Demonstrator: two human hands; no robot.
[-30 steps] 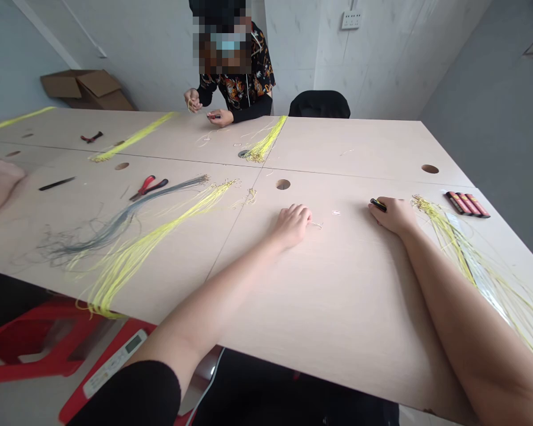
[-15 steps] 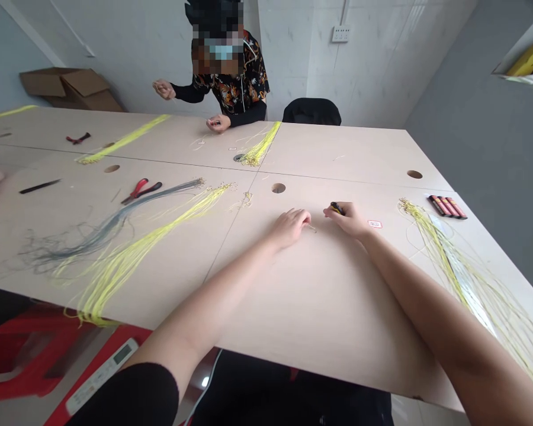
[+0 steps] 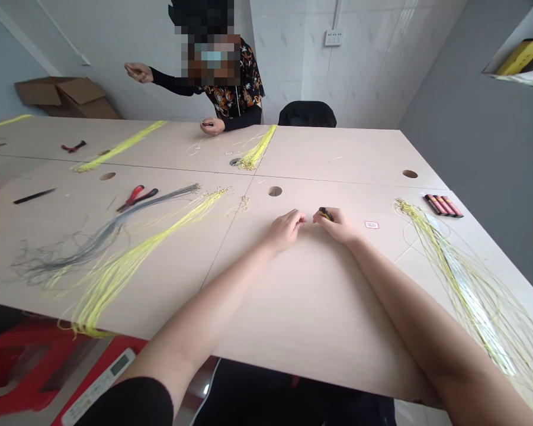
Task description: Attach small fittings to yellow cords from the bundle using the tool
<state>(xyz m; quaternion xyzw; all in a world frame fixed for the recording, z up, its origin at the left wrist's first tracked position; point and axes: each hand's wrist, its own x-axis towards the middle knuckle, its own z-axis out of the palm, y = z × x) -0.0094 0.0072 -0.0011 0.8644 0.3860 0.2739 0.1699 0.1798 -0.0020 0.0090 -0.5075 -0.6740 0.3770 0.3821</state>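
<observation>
My left hand (image 3: 288, 231) rests on the table with thumb and fingers pinched together. What the pinch holds is too small to make out now. Just right of it, my right hand (image 3: 337, 227) is closed around a small black-and-yellow tool (image 3: 324, 213), most of which the fingers hide. A narrow gap separates the two hands. Beside my right wrist lies a small white label with a red border (image 3: 372, 225). To the left, a bundle of yellow cords (image 3: 160, 234) with small gold-coloured ends stretches across the table, next to a grey cord bundle (image 3: 115, 222).
Red-handled pliers (image 3: 135, 198) and a black knife-like tool (image 3: 34, 196) lie left. On the right are another yellow cord bundle (image 3: 444, 254) and several pink-and-black cylinders (image 3: 444, 205). A round hole (image 3: 275, 191) pierces the table. A co-worker (image 3: 231, 100) sits opposite.
My right hand has moved slightly left, closer to my left hand. The small gold-coloured piece at my left fingertips no longer shows clearly. The co-worker's raised hand has moved outward to the left.
</observation>
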